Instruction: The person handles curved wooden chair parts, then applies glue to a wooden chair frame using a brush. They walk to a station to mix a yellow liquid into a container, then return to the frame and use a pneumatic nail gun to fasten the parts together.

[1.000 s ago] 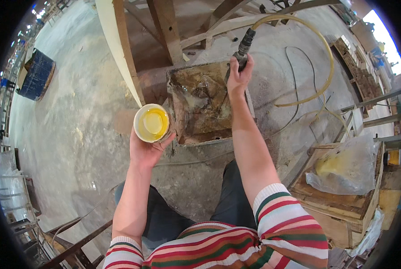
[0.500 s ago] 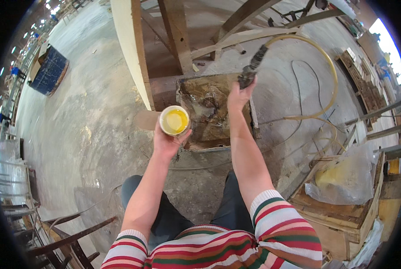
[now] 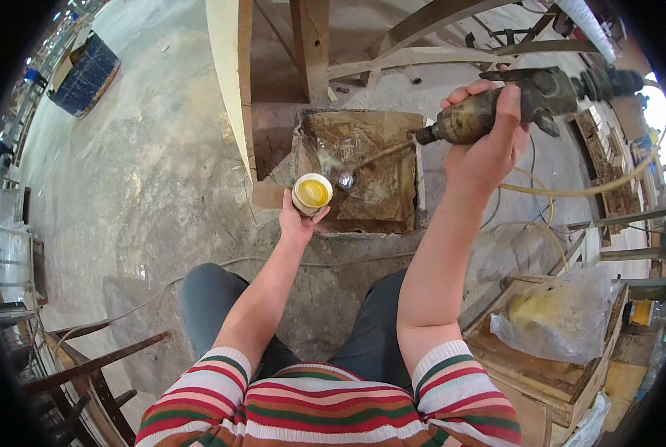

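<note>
My left hand (image 3: 297, 225) is wrapped round a small pale cup (image 3: 299, 200) with yellow liquid in it, just above the near left edge of a shallow, dirty box (image 3: 420, 167) on the floor. My right hand (image 3: 486, 153) grips a dark, worn air tool (image 3: 547, 91), raised to the right of the box. The tool lies roughly sideways, its narrow nose pointing left over the box's far right corner. A yellowish hose (image 3: 601, 186) runs near the tool's other end. Inside the box are brown residue and a wet, shiny patch.
A wooden frame (image 3: 311, 52) stands beyond the box. At right, a wooden crate (image 3: 530, 361) carries a clear plastic bag (image 3: 560, 313) with yellowish contents. A dark blue bin (image 3: 87, 78) stands far left. A cable (image 3: 232, 261) crosses the floor; dark wooden legs (image 3: 98, 365) are at lower left.
My right hand has lifted the air tool up and to the right, turning it sideways. The cup in my left hand has moved slightly right. The view has shifted a little.
</note>
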Available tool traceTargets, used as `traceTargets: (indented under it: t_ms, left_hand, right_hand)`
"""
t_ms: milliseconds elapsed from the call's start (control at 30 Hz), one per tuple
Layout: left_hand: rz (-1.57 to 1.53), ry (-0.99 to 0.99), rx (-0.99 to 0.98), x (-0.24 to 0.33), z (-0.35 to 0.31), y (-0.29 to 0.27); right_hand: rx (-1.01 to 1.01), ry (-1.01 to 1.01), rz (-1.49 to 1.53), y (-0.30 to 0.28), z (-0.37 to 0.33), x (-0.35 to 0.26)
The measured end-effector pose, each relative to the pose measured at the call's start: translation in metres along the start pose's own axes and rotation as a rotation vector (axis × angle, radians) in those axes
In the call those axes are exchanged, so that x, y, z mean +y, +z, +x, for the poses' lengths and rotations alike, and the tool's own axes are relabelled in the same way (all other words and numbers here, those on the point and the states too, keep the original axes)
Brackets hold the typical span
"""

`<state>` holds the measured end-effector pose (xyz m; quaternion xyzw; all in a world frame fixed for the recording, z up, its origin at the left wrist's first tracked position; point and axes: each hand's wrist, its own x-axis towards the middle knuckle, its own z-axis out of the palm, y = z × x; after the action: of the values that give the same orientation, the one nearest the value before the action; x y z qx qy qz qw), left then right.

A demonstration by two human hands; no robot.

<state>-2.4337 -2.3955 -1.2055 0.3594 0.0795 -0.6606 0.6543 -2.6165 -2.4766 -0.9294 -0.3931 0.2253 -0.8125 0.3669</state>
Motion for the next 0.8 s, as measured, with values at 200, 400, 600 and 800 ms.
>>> traceTargets:
  t_ms: [200, 400, 600, 800]
  left_hand:
    - [-0.009, 0.075, -0.028, -0.005, -0.006, 0.014]
    - [-0.136, 0.099, -0.074, 0.009, -0.007, 0.006]
    - [-0.122, 0.115, -0.038, 0.008, -0.008, 0.015]
    - [-0.148, 0.092, -0.108, 0.007, -0.005, 0.018]
  right_hand:
    - [-0.15, 0.167, 0.024, -0.004, -0.01, 0.003]
    - [-0.174, 0.237, 0.032, 0.008, -0.018, 0.003]
    - [-0.243, 0.209, 0.025, 0.018, -0.031, 0.013]
    - [-0.286, 0.158, 0.135, 0.029, -0.045, 0.025]
